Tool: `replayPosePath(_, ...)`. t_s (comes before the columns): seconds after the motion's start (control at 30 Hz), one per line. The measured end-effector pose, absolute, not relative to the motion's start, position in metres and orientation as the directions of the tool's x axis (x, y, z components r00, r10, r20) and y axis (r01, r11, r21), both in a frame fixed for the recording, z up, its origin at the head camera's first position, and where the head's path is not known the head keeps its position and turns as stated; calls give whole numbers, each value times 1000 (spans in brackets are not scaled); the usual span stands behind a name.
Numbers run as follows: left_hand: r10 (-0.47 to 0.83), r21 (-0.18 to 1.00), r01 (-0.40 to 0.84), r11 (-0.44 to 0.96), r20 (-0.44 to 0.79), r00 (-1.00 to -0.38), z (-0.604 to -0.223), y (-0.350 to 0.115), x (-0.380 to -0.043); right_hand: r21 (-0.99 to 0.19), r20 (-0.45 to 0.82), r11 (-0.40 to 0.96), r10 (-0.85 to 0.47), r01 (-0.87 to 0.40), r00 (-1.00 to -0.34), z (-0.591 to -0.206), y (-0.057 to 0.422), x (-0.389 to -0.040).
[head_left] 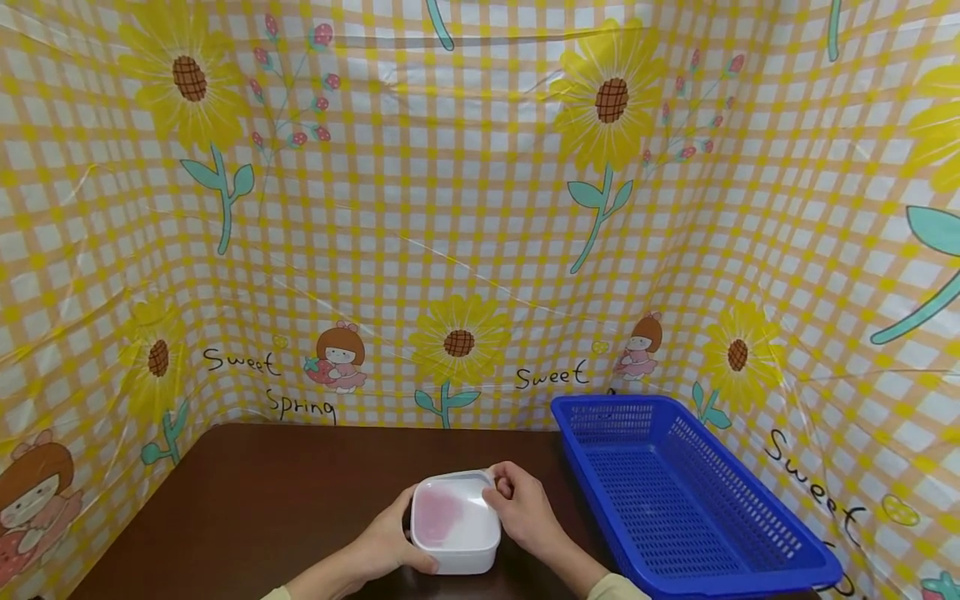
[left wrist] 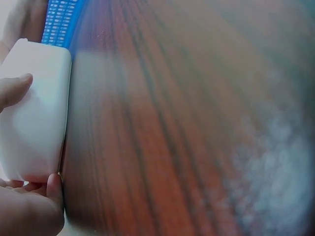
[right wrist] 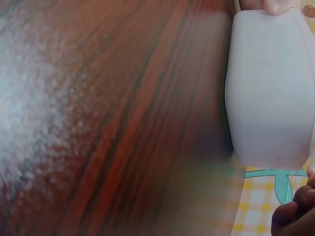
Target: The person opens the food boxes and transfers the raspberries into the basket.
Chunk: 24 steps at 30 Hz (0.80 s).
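Observation:
A white square plastic container [head_left: 459, 564] stands on the table in the head view. Its top looks like a translucent lid [head_left: 474, 512], with a pink patch showing on the left part. My left hand [head_left: 386, 537] grips the left side, thumb at the near left corner and fingers around the far side, partly hidden. At the far right corner my right hand [head_left: 525, 510] pinches the rim between thumb and curled fingers. Both wrist views show the container's smooth white wall [right wrist: 270, 88] up close; the right fingers [right wrist: 300, 209] are at the lower right there.
A blue perforated plastic basket [head_left: 592, 504] sits to the right, close to my right forearm. The dark brown wood-grain table [head_left: 300, 475] ends at a checked, sunflower-print cloth [head_left: 465, 208] that rises at the back and on both sides.

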<state>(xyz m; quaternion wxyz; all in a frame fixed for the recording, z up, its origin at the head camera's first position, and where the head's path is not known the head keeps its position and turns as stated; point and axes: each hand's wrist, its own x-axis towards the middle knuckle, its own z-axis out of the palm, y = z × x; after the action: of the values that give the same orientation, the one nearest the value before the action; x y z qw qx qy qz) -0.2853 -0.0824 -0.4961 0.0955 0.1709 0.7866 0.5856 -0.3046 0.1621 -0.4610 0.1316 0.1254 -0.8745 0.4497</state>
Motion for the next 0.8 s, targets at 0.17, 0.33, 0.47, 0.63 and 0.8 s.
replayPosePath(0.17,380,945,183,273,69,-922,-493,-83,-285,-743,368,570,-92,-352,-925,-460,161,-304)
replayPosePath(0.33,376,939,188,290,69,-924,-491,-82,-283,-737,376,572,-96,-360,-922,-459,161,-302)
replayPosePath(0.47,375,939,187,289,68,-924,-491,-83,-283,-727,391,581,-89,-366,-916,-459,159,-303)
replayPosePath(0.63,379,943,184,278,69,-923,-493,-84,-285,-706,448,569,-102,-421,-888,-462,157,-302)
replayPosePath(0.8,382,949,174,263,64,-922,-495,-86,-286,-688,493,557,-111,-465,-863,-464,157,-302)
